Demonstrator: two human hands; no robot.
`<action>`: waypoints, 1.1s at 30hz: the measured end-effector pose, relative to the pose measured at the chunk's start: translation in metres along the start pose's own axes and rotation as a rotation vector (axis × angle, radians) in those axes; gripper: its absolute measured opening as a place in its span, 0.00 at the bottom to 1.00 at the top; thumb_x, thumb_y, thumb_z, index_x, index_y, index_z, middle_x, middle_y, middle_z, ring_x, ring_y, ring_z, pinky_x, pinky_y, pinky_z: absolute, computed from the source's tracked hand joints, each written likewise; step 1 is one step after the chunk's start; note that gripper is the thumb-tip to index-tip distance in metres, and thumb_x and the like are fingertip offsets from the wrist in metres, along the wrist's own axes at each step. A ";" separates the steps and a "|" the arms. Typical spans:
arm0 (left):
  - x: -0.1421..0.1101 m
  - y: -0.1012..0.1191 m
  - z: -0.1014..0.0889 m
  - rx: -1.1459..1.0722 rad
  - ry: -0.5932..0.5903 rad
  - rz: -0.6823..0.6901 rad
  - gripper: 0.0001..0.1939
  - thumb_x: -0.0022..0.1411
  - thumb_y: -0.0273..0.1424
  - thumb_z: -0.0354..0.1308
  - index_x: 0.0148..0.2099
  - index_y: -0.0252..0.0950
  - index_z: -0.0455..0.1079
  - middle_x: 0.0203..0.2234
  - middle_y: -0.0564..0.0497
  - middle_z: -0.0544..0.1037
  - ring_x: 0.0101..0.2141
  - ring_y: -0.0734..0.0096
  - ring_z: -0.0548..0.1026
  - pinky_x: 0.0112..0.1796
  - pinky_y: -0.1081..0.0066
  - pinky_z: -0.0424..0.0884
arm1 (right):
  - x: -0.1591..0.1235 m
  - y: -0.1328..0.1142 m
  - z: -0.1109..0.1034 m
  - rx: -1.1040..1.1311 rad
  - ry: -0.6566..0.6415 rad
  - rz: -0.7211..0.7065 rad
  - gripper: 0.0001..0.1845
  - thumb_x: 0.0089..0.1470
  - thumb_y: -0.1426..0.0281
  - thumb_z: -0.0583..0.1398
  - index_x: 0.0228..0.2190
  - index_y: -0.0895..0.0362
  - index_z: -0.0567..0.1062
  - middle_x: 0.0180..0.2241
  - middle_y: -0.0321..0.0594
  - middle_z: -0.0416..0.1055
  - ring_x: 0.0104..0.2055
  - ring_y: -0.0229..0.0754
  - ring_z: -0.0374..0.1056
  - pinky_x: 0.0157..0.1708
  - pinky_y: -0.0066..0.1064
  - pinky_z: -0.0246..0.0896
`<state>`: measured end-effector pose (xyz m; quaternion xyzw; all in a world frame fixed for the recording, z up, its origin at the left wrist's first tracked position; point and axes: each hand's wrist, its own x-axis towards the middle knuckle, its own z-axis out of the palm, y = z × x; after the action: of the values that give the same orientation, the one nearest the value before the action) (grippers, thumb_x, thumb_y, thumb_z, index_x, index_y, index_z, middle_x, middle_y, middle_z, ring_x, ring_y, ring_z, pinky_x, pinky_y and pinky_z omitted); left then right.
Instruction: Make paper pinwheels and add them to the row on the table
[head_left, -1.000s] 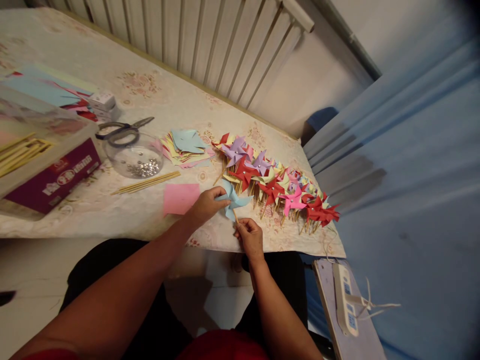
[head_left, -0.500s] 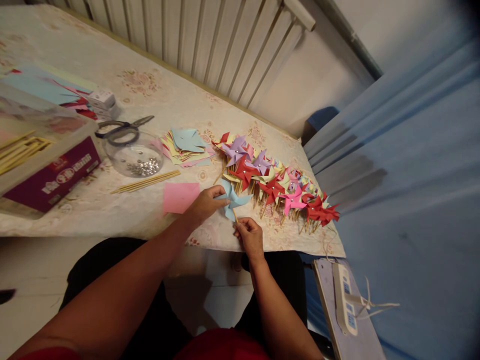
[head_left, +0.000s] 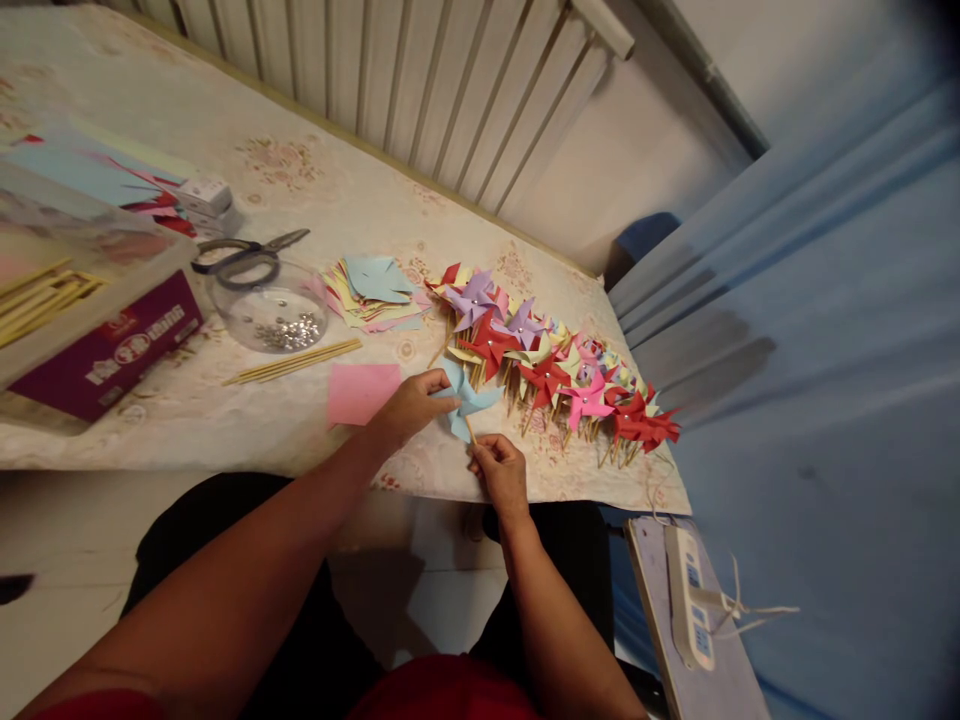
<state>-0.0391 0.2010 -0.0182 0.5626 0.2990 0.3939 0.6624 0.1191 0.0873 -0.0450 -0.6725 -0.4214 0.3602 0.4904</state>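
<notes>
A light blue paper pinwheel (head_left: 471, 400) on a thin wooden stick is between my two hands, above the table's near edge. My left hand (head_left: 415, 402) pinches its centre and left blade between thumb and fingers. Lower down, the fingers of my right hand (head_left: 499, 468) are closed round the stick. Just behind and to the right lie many finished pinwheels (head_left: 546, 378) in red, purple, pink and yellow, their sticks pointing toward me. A pink paper square (head_left: 364, 393) lies flat beside my left wrist.
Left of my hands are several wooden sticks (head_left: 294, 361), a round clear dish of metal pins (head_left: 291, 332), scissors (head_left: 247, 255), a pile of cut paper (head_left: 373, 285) and a plastic box (head_left: 105, 350). A power strip (head_left: 690, 600) sits at lower right, near a blue curtain (head_left: 825, 350).
Almost nothing differs. Both hands keep the same hold on the blue pinwheel, and the view shifts very slightly.
</notes>
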 end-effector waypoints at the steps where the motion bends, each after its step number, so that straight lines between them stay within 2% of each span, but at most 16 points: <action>1: 0.000 0.000 0.000 0.001 0.001 -0.006 0.09 0.49 0.34 0.58 0.33 0.35 0.68 0.29 0.54 0.74 0.34 0.70 0.71 0.38 0.70 0.66 | 0.000 0.000 0.000 -0.003 0.002 0.000 0.07 0.47 0.65 0.61 0.26 0.57 0.73 0.16 0.31 0.67 0.17 0.33 0.59 0.19 0.24 0.52; 16: 0.000 0.003 0.000 0.057 0.010 -0.002 0.15 0.50 0.37 0.60 0.39 0.34 0.71 0.32 0.53 0.75 0.34 0.70 0.71 0.38 0.71 0.65 | 0.001 -0.004 0.001 0.067 0.018 0.039 0.08 0.46 0.65 0.62 0.25 0.57 0.72 0.15 0.30 0.67 0.16 0.32 0.58 0.18 0.23 0.52; 22: 0.003 0.004 -0.003 0.010 0.180 -0.022 0.20 0.56 0.45 0.55 0.41 0.34 0.70 0.37 0.49 0.76 0.42 0.66 0.71 0.46 0.68 0.64 | 0.003 -0.002 0.001 0.085 0.027 0.041 0.09 0.47 0.64 0.61 0.25 0.58 0.72 0.16 0.31 0.67 0.16 0.31 0.60 0.17 0.22 0.53; 26: 0.000 0.003 -0.005 -0.049 0.242 -0.095 0.21 0.57 0.48 0.53 0.40 0.35 0.68 0.39 0.47 0.75 0.43 0.65 0.72 0.43 0.67 0.68 | 0.004 0.000 0.002 0.117 0.043 0.039 0.10 0.47 0.63 0.61 0.25 0.58 0.72 0.17 0.32 0.68 0.16 0.31 0.60 0.16 0.22 0.53; 29: -0.003 0.002 -0.003 -0.111 0.284 -0.133 0.24 0.56 0.51 0.52 0.40 0.33 0.67 0.36 0.46 0.74 0.39 0.66 0.73 0.37 0.66 0.71 | 0.004 0.000 0.003 0.156 0.056 0.049 0.11 0.46 0.62 0.62 0.26 0.58 0.71 0.19 0.33 0.70 0.16 0.31 0.61 0.16 0.22 0.52; 33: -0.007 0.002 0.001 -0.200 0.301 -0.180 0.25 0.56 0.53 0.51 0.39 0.33 0.64 0.28 0.49 0.72 0.28 0.71 0.73 0.31 0.65 0.73 | 0.005 0.001 0.003 0.201 0.061 0.058 0.12 0.47 0.62 0.62 0.28 0.58 0.71 0.21 0.34 0.73 0.17 0.31 0.63 0.15 0.21 0.52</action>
<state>-0.0425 0.1942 -0.0164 0.4000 0.4031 0.4406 0.6952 0.1188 0.0928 -0.0475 -0.6424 -0.3486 0.3941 0.5573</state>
